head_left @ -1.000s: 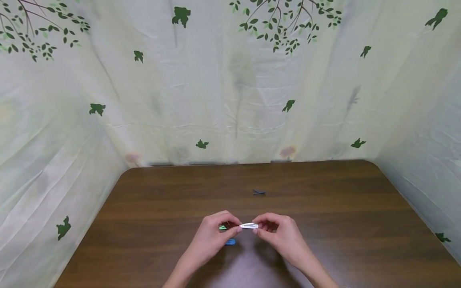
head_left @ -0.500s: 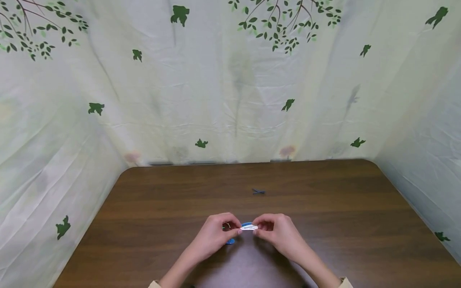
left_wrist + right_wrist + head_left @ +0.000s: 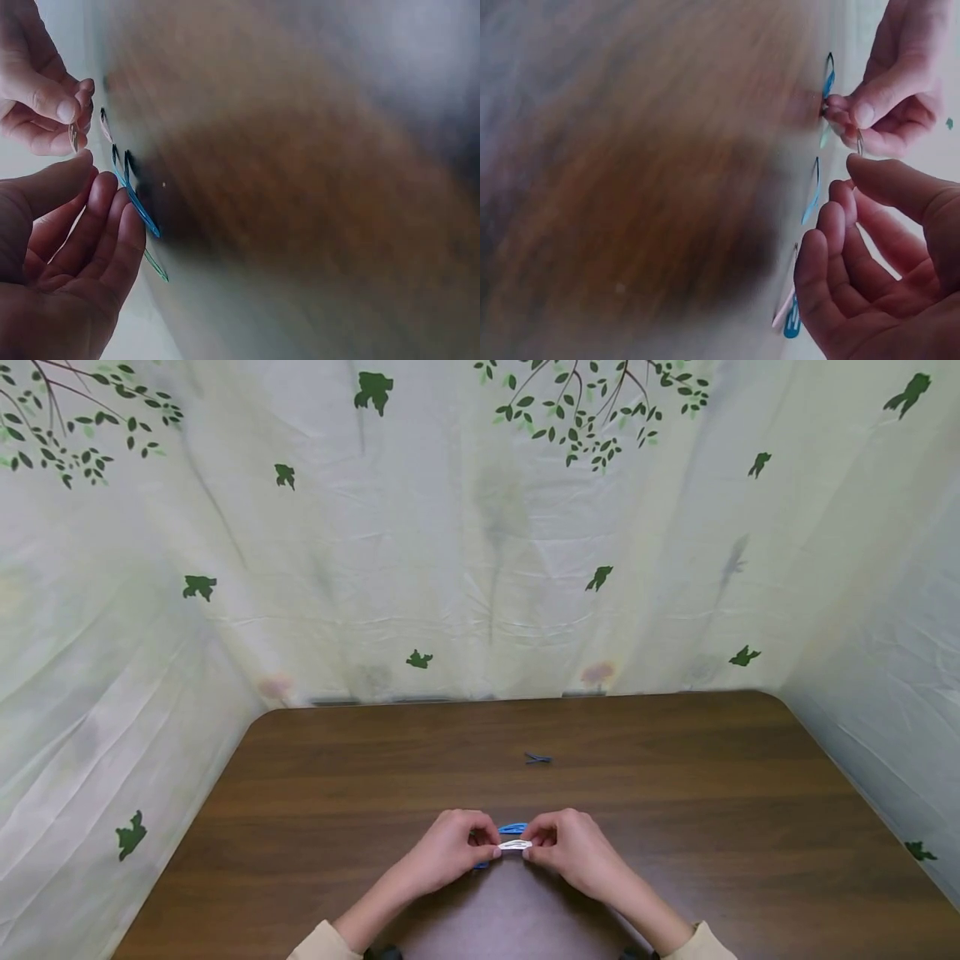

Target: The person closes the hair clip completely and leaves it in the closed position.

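Observation:
A white snap hair clip point(image 3: 514, 845) is held level above the table, one end in each hand. My left hand point(image 3: 452, 850) pinches its left end between thumb and fingertips; my right hand point(image 3: 573, 847) pinches the other end the same way. In the left wrist view the clip point(image 3: 73, 138) appears nearly edge-on between the two thumbs. Just beyond it lies a blue snap clip point(image 3: 513, 828). Another blue clip point(image 3: 481, 866) is partly covered by the left hand. A green clip point(image 3: 156, 266) shows past the left fingers in the left wrist view.
Farther back on the brown wooden table point(image 3: 360, 760) is a dark crossed clip point(image 3: 537, 758). In the right wrist view a pink clip point(image 3: 783, 309) and a teal clip point(image 3: 792, 321) lie beyond the right fingers. A pale leaf-printed curtain point(image 3: 480, 568) surrounds the table.
Both hands have drawn slightly back toward the body with the white clip. The blue clip behind it has come into view, while the green one is now hidden in the head view.

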A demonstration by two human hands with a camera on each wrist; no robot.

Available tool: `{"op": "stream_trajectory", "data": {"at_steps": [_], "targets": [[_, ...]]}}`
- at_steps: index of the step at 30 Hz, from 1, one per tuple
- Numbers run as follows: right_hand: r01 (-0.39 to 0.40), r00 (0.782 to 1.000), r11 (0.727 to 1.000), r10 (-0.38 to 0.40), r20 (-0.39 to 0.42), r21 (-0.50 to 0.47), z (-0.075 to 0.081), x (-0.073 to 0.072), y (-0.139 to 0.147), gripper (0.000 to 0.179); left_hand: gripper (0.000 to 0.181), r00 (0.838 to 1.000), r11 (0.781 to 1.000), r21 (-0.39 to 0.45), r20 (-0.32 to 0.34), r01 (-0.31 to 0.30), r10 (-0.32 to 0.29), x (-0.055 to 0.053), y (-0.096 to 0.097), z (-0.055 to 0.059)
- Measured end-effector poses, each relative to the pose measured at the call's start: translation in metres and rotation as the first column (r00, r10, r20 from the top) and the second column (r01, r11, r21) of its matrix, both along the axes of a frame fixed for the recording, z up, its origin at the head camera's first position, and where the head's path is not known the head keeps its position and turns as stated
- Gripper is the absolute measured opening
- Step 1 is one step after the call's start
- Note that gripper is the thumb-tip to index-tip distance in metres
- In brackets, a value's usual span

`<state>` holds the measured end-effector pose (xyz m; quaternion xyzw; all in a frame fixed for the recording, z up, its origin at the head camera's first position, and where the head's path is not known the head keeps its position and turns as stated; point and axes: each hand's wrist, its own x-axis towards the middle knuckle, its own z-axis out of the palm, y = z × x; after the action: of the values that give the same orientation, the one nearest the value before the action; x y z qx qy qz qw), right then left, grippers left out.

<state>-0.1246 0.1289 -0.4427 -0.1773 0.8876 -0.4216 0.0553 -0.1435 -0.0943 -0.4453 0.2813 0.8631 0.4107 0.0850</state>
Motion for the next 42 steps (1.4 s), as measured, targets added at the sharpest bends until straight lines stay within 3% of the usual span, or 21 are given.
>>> {"op": "stream_trajectory", "data": {"at_steps": [11,23,42], "targets": [[-0.032,0.999,0.999,0.034,-0.030,0.039,-0.005,-0.003,0.001,0.014,0.013,1.000,1.000,0.001,-0.001,0.018,-0.018,-0.002,0.001,-0.003],[-0.038,0.999,0.998,0.039,-0.027,0.054,-0.007,-0.003,0.001,0.015,0.015,0.993,1.000,-0.025,-0.117,0.005,-0.008,0.002,0.006,-0.007],[-0.071,0.996,0.996,0.074,-0.052,0.061,-0.011,-0.003,0.004,0.015,0.014,0.986,0.995,-0.097,-0.163,0.013,-0.029,0.003,0.006,-0.009]]}}
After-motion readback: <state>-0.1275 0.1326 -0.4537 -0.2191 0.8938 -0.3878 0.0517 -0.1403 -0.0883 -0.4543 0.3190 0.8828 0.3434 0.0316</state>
